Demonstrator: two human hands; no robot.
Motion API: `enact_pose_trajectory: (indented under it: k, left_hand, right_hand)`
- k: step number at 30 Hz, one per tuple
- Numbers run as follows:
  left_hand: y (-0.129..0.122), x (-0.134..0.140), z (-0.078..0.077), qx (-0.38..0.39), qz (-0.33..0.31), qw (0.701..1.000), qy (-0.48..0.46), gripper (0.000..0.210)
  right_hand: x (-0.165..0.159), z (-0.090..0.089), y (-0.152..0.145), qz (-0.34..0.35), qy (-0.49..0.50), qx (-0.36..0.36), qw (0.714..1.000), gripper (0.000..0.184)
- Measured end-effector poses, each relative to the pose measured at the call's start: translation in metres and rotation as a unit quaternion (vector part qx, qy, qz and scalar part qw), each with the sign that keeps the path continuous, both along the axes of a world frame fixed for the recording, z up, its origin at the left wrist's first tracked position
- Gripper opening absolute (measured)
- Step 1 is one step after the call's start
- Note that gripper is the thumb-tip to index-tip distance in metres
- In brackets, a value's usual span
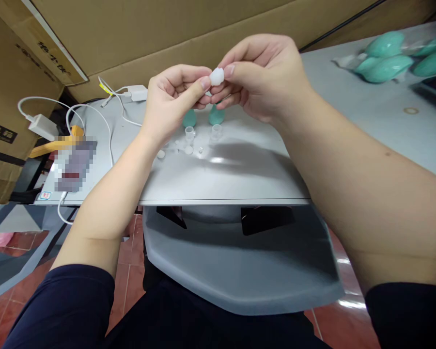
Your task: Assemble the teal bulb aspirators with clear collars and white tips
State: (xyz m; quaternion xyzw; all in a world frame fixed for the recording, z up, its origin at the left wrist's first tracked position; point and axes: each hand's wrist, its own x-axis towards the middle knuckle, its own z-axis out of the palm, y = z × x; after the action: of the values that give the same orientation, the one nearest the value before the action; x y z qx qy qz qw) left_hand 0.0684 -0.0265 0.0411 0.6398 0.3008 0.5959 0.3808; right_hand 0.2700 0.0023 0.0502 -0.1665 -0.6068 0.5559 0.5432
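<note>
Between the fingertips of both hands, raised above the desk, is a small white plastic piece (217,76), rounded like a cap or nozzle. My left hand (178,92) pinches its left side with thumb and forefinger. From the right, my right hand (261,77) grips it the same way. On the desk below stand two green rounded bulbs, one at left (189,118) and one at right (216,115), partly hidden by the hands. Nearer me are a clear plastic cup-shaped part (190,134), a second clear part (216,133) and several small white discs (188,150).
Several green bulbs in clear wrapping (388,55) lie at the right back. A tan ring (411,110) rests before them. White charger cables (111,123), a phone-like blurred item (76,166) and a yellow-orange tool (58,145) occupy the left. Cardboard (131,34) stands behind the grey desk (232,186).
</note>
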Motion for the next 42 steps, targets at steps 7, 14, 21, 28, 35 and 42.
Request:
enact_pose_trajectory:
  k: [7, 14, 21, 28, 35, 42]
  left_hand:
    - [-0.002, 0.005, 0.0, 0.043, -0.001, 0.998, -0.045, 0.009]
    - [0.0, 0.002, -0.001, 0.068, -0.003, 0.998, -0.004, 0.011]
    - [-0.013, -0.006, 0.007, 0.194, 0.013, 0.954, 0.229, 0.029]
    - [-0.029, -0.001, 0.014, 0.183, -0.037, 0.869, 0.459, 0.022]
    - [-0.029, 0.003, 0.011, 0.166, -0.041, 0.804, 0.569, 0.021]
    - [-0.027, -0.001, 0.01, 0.14, -0.061, 0.803, 0.577, 0.021]
  right_hand:
    - [-0.001, 0.002, -0.008, -0.111, -0.044, 0.048, 0.992, 0.015]
    - [0.007, 0.006, 0.0, -0.141, -0.078, 0.117, 0.98, 0.022]
    - [0.044, 0.035, 0.001, -0.094, -0.396, 0.133, 0.904, 0.05]
    - [0.055, 0.056, -0.005, 0.053, -0.674, 0.115, 0.728, 0.023]
    - [0.036, 0.037, -0.011, 0.063, -0.722, 0.134, 0.676, 0.021]
    - [0.04, 0.002, 0.011, 0.073, -0.655, 0.128, 0.741, 0.014]
